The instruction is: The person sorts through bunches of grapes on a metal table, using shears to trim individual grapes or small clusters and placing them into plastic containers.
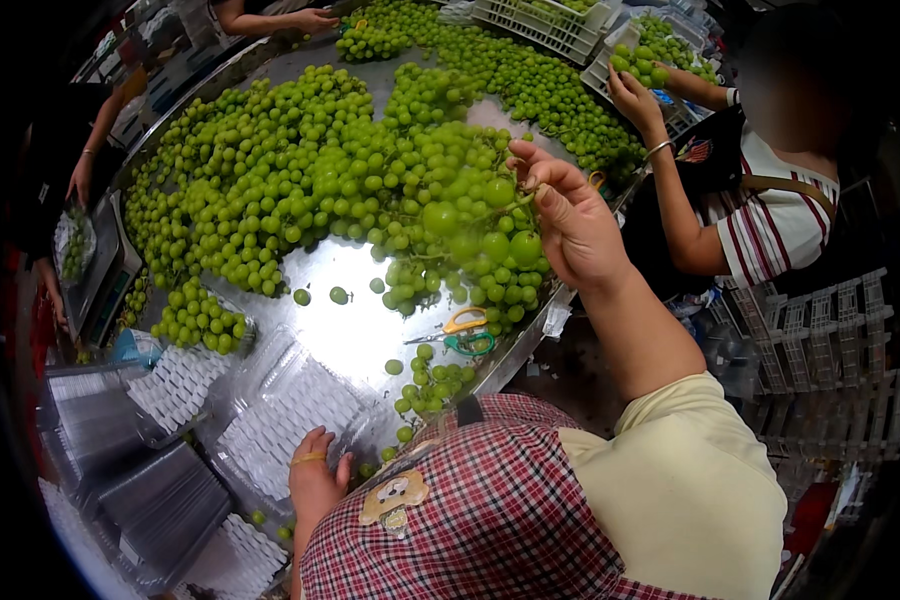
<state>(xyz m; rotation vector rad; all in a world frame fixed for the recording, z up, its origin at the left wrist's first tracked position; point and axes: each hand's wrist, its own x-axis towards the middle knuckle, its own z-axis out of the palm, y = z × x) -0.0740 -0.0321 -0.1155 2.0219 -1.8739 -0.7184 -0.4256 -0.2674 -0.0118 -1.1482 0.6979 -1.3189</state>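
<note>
My right hand [570, 214] is raised, its thumb and fingers pinching the stem of a bunch of green grapes [495, 244] that hangs blurred above the table. Low on the left, my left hand [317, 476] rests with fingers apart at the edge of an open clear plastic box with a white foam net liner [292, 420]; it holds nothing. On the metal table [345, 330] lie scissors with one yellow and one green handle [465, 331]. A small cluster of grapes [435, 386] is near my apron. A large heap of grape bunches [270, 180] covers much of the table.
Stacked clear plastic boxes [165, 510] and another lined box [176, 382] stand at left, near a weighing scale [112, 262]. A co-worker [757, 180] at right holds grapes; other people's arms reach in at left and top. White crates [544, 26] stand behind the heap.
</note>
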